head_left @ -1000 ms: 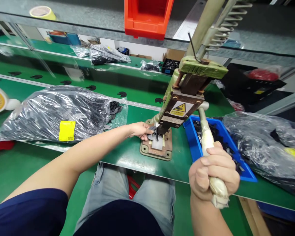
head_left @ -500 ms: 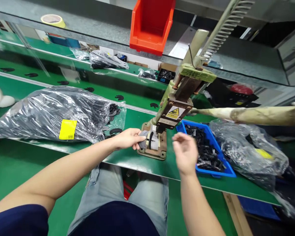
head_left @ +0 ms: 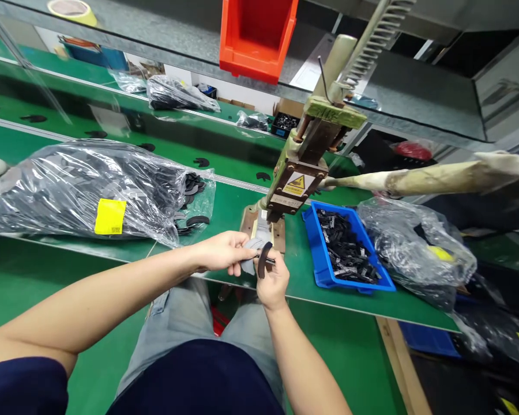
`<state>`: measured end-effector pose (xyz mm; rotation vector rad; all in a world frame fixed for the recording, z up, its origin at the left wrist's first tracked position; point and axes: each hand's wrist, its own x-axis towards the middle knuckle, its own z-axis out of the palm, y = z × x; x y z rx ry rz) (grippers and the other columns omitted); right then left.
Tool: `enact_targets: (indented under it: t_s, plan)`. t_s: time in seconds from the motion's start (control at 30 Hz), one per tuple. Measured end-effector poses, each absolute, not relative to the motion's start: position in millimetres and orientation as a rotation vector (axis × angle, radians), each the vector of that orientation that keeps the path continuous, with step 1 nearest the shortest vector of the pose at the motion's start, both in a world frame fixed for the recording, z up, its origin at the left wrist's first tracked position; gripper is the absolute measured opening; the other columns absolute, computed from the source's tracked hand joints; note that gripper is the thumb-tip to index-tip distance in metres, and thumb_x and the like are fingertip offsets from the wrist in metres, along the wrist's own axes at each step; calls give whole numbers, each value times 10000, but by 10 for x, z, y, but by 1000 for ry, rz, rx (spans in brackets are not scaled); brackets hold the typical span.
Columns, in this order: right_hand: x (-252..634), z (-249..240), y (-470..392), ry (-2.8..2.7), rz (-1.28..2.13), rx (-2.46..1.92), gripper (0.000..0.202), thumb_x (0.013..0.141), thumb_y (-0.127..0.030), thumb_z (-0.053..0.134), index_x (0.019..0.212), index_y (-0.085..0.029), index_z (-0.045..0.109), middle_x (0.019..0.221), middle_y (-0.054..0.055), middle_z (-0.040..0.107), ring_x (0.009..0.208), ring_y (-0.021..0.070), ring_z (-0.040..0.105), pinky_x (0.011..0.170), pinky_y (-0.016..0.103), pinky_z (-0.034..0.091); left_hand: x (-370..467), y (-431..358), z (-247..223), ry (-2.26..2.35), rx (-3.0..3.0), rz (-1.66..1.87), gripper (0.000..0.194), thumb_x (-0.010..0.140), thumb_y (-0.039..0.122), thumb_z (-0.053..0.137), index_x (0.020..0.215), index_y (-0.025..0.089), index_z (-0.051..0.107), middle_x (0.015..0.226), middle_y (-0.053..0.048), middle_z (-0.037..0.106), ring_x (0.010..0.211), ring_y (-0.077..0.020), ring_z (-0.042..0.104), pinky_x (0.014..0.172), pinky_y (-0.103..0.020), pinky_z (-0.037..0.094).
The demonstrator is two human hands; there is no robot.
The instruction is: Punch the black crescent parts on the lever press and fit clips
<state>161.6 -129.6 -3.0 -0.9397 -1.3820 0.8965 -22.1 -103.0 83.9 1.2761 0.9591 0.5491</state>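
Both hands gripping small curved parts, press just beyond, blue bin beside.

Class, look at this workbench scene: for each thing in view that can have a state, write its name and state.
Left hand: closed on grey pieces
Right hand: closed on a dark curved piece
Press lever: untouched
Blue bin: open, holding black parts
Orange bin: open-fronted
Large left bag: bulging
Tape roll: lying flat
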Motion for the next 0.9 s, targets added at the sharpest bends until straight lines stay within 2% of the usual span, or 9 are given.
enact_targets:
  t_s: [0.13, 0.3, 0.57, 0.73, 0.8, 0.9]
  plan:
    - [1631, -61, -1303, -1404, 904, -951, 127, 913, -338, 686, 974, -227, 678, 910, 30, 692, 812, 162, 658, 752, 312, 570, -227, -1000, 837, 999, 1313, 537, 480, 806, 623, 779, 798, 211, 534, 518, 22, 621, 432, -137, 613, 431, -210, 461]
    - [1685, -75, -1302, -1426, 882, -976, 145, 891, -333, 712, 986, -224, 698, 928, 33, 699, 831, 162, 661, 765, 308, 568, -225, -1031, 946, 1102, 1438, 546, 400, 829, 535, 777, 774, 222, 534, 578, 24, 645, 458, -155, 657, 379, -206, 400]
    - [1594, -32, -1370, -1422, 811, -996, 96, 971, -313, 593, 1009, -225, 606, 890, 25, 702, 712, 141, 653, 660, 289, 550, -156, -1044, 863, 910, 1113, 571, 526, 740, 642, 831, 786, 182, 580, 553, 23, 625, 406, -106, 586, 428, -205, 463]
    - [1727, 25, -1348, -1589, 718, -1012, 128, 977, -296, 573, 1067, -226, 633, 896, 32, 730, 750, 155, 686, 711, 303, 566, -221, -984, 844, 963, 1275, 529, 499, 821, 649, 754, 819, 194, 548, 520, 39, 591, 438, -119, 587, 460, -219, 467]
    - [1820, 77, -1330, -1686, 658, -1005, 133, 956, -285, 607, 1058, -227, 670, 929, 43, 740, 825, 172, 699, 784, 325, 570, -260, -990, 872, 1044, 1422, 576, 462, 861, 628, 718, 857, 197, 553, 568, 38, 601, 481, -128, 592, 485, -234, 460]
    - [1910, 147, -1307, -1791, 563, -988, 113, 944, -257, 619, 1026, -227, 691, 951, 53, 738, 886, 182, 684, 835, 339, 552, -265, -1048, 924, 1229, 1763, 828, 357, 911, 537, 700, 941, 194, 607, 802, -2, 655, 675, -141, 614, 629, -271, 490]
